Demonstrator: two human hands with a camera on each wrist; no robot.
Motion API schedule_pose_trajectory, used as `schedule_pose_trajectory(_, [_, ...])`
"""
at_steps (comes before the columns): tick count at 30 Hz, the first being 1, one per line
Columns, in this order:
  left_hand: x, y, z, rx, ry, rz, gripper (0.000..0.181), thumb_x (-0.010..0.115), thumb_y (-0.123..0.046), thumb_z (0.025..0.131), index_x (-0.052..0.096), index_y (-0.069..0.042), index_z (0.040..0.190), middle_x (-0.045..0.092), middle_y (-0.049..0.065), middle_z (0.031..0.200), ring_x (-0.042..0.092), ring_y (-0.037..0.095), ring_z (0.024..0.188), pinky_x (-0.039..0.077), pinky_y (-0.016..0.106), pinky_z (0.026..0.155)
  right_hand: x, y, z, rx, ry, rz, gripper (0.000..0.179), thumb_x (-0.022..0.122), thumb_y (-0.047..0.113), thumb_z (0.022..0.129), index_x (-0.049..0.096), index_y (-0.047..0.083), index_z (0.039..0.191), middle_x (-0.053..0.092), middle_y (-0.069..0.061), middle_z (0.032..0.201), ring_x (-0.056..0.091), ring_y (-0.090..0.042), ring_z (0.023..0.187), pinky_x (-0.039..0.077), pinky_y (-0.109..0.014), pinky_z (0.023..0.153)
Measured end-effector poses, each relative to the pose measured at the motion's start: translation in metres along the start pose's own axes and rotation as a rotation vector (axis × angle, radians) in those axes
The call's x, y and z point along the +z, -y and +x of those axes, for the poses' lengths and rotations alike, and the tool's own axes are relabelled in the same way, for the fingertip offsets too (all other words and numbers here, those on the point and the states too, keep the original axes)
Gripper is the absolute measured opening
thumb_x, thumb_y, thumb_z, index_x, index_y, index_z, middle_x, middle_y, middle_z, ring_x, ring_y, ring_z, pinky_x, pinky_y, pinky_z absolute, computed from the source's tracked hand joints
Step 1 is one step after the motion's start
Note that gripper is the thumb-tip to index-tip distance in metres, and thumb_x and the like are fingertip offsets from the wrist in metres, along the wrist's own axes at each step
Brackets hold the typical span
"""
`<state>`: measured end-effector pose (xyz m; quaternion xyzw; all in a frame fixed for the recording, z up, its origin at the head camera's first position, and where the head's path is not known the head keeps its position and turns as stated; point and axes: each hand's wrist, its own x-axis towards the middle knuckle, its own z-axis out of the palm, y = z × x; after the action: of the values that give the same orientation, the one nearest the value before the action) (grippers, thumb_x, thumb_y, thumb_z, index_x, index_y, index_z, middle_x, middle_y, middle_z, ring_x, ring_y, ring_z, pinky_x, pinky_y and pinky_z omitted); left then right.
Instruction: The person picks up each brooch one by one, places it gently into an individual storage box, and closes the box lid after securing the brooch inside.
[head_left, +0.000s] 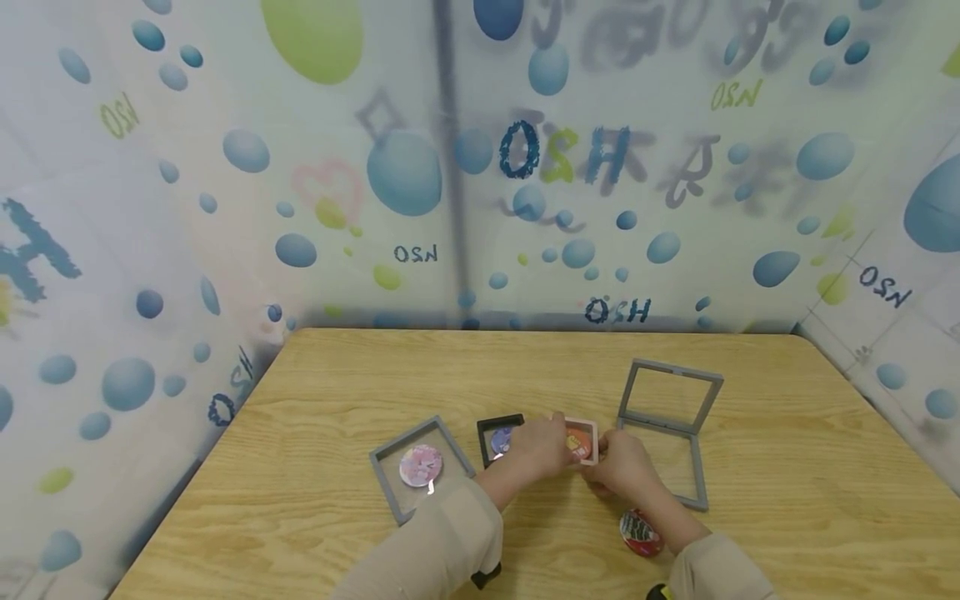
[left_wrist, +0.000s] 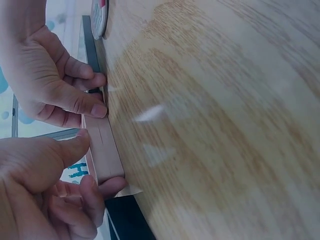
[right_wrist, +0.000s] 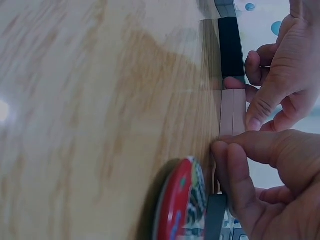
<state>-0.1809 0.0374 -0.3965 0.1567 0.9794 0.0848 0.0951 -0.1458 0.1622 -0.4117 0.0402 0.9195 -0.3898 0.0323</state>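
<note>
A small pink display frame (head_left: 595, 442) with an orange round badge (head_left: 578, 443) inside lies on the table between both hands. My left hand (head_left: 538, 448) grips its left side, thumb on the top edge and a fingertip low at the corner in the left wrist view. My right hand (head_left: 624, 463) pinches the opposite end near its lower corner. The frame's side (right_wrist: 233, 112) shows a thin seam along its length. Left of it, partly hidden by my left hand, sits a black frame (head_left: 489, 427) with a purple-blue badge (head_left: 501, 441).
A grey frame (head_left: 384, 479) with a pink badge (head_left: 421, 465) lies at left. Another grey frame (head_left: 699, 471) stands opened at right, its lid raised. A red badge (head_left: 641, 533) lies near my right forearm. A patterned curtain (head_left: 405, 250) hangs behind the wooden table (head_left: 810, 500).
</note>
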Motion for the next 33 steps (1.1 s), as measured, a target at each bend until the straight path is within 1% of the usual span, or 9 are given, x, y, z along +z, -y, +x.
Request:
schedule_pose_trajectory(9, [0.003,0.002,0.002,-0.01,-0.011,-0.004,0.058,0.067,-0.05,0.074,0.053,-0.012,0.116,0.057,0.003,0.07,0.046,0.013,0.053,0.037,0.026,0.043,0.0,-0.001,0.001,0.027,0.003,0.028,0.017,0.072,0.001,0.065,0.059,-0.003,0.075,0.054,-0.004,0.051,0.052,-0.011,0.04,0.045,-0.022,0.041])
schedule_pose_trajectory(14, [0.003,0.003,0.001,-0.001,-0.025,0.009,0.059,0.066,-0.051,0.074,0.053,-0.012,0.117,0.058,0.004,0.072,0.047,0.013,0.054,0.038,0.027,0.042,-0.001,0.0,0.0,0.034,0.006,0.042,0.015,0.073,0.003,0.068,0.06,-0.002,0.073,0.054,-0.003,0.049,0.051,-0.01,0.04,0.043,-0.022,0.041])
schedule_pose_trajectory(17, [0.003,0.002,0.0,0.003,-0.043,0.023,0.057,0.066,-0.051,0.074,0.055,-0.012,0.115,0.058,0.003,0.072,0.048,0.013,0.054,0.038,0.028,0.043,-0.006,0.001,-0.003,0.034,0.019,0.038,0.023,0.073,0.006,0.07,0.059,-0.007,0.083,0.055,-0.004,0.05,0.053,-0.012,0.041,0.044,-0.023,0.042])
schedule_pose_trajectory(21, [0.002,-0.002,-0.004,0.01,-0.057,0.056,0.06,0.063,-0.052,0.076,0.052,-0.013,0.12,0.055,0.002,0.064,0.048,0.013,0.05,0.038,0.027,0.042,-0.015,-0.001,-0.011,0.036,0.028,0.002,0.039,0.073,0.011,0.073,0.054,-0.012,0.098,0.057,-0.005,0.057,0.055,-0.014,0.046,0.044,-0.025,0.045])
schedule_pose_trajectory(24, [0.0,-0.006,-0.007,0.022,-0.056,0.058,0.062,0.063,-0.052,0.076,0.05,-0.013,0.123,0.056,0.003,0.065,0.049,0.014,0.05,0.04,0.027,0.043,-0.023,-0.004,-0.019,0.044,0.034,0.008,0.034,0.072,0.008,0.073,0.055,-0.011,0.096,0.056,-0.006,0.057,0.055,-0.014,0.046,0.045,-0.025,0.045])
schedule_pose_trajectory(26, [0.001,-0.01,-0.009,0.066,-0.056,0.041,0.051,0.065,-0.049,0.075,0.057,-0.012,0.11,0.057,0.002,0.067,0.049,0.013,0.052,0.041,0.028,0.045,-0.027,-0.008,-0.024,0.04,0.044,0.021,0.029,0.07,0.004,0.073,0.055,-0.01,0.092,0.057,-0.007,0.056,0.056,-0.015,0.045,0.046,-0.026,0.044])
schedule_pose_trajectory(29, [0.003,-0.015,-0.012,0.173,-0.025,0.018,0.034,0.068,-0.044,0.074,0.061,-0.013,0.085,0.057,-0.003,0.066,0.049,0.011,0.054,0.041,0.026,0.047,-0.033,-0.015,-0.032,0.05,0.053,0.03,0.022,0.069,0.001,0.072,0.055,-0.01,0.085,0.057,-0.007,0.057,0.056,-0.015,0.045,0.048,-0.026,0.044])
schedule_pose_trajectory(31, [0.006,-0.02,-0.015,0.242,0.007,0.008,0.03,0.069,-0.042,0.074,0.057,-0.014,0.074,0.054,-0.005,0.062,0.048,0.009,0.054,0.04,0.025,0.047,-0.037,-0.02,-0.037,0.058,0.054,0.011,0.02,0.07,0.002,0.071,0.055,-0.008,0.081,0.056,-0.007,0.058,0.056,-0.014,0.044,0.048,-0.026,0.044])
schedule_pose_trajectory(33, [0.01,-0.025,-0.017,0.283,0.051,-0.001,0.029,0.069,-0.041,0.074,0.054,-0.016,0.073,0.05,-0.007,0.061,0.047,0.008,0.053,0.039,0.023,0.047,-0.041,-0.026,-0.042,0.068,0.047,-0.018,0.019,0.072,0.003,0.07,0.056,-0.005,0.077,0.055,-0.006,0.059,0.055,-0.014,0.045,0.048,-0.025,0.044])
